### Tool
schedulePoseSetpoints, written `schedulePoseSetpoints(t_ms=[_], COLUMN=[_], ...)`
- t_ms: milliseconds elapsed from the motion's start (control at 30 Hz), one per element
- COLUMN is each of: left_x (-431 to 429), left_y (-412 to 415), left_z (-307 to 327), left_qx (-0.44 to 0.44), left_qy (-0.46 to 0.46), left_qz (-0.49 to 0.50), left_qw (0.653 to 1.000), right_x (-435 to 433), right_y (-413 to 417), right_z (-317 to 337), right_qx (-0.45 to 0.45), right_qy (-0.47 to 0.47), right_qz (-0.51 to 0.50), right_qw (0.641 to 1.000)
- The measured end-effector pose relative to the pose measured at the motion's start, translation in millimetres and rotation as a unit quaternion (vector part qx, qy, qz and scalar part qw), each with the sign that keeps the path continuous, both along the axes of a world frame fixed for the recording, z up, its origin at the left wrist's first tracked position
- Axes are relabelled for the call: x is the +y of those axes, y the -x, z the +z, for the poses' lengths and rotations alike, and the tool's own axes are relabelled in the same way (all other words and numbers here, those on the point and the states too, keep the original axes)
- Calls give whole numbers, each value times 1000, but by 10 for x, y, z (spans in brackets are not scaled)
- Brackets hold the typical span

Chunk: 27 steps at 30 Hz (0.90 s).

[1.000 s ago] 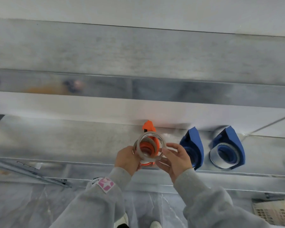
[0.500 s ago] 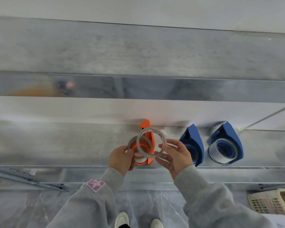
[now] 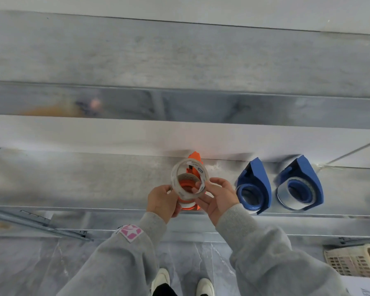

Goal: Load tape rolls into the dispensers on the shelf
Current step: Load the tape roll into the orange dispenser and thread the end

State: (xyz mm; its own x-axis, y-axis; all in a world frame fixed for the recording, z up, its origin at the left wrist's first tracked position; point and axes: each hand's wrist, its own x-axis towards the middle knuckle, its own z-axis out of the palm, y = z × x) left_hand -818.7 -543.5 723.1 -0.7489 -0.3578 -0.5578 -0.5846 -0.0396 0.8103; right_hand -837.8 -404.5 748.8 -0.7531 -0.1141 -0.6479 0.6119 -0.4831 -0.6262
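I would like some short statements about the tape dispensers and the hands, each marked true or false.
1. Both hands hold a clear tape roll over the orange dispenser. True.
2. Four dispensers stand on the shelf. False: three, one orange and two blue.
3. The rightmost blue dispenser carries a tape roll. True.
4. The left hand rests on the middle blue dispenser. False: it grips the clear roll.
5. The sleeves are red. False: grey.
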Motion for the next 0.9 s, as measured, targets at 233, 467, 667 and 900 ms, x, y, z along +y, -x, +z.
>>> schedulePoseSetpoints(t_ms=[233,467,667,900], left_x=[-99,-272,-455,-1261], left_y=[-27,-13,-6,65], left_z=[-97,-67,-54,-310], left_qx=[-24,42,24,-15], left_qy=[37,112,-55,21], left_qz=[-29,17,191,258], left_qw=[999,993,980,966], right_x=[2,95,92,58], right_y=[-9,28,53,70], right_z=[0,21,66,110], right_qx=[-2,-11,-6,1], right_qy=[-13,-10,-26,-61], right_qz=[8,-2,-2,5], right_qw=[1000,1000,1000,998])
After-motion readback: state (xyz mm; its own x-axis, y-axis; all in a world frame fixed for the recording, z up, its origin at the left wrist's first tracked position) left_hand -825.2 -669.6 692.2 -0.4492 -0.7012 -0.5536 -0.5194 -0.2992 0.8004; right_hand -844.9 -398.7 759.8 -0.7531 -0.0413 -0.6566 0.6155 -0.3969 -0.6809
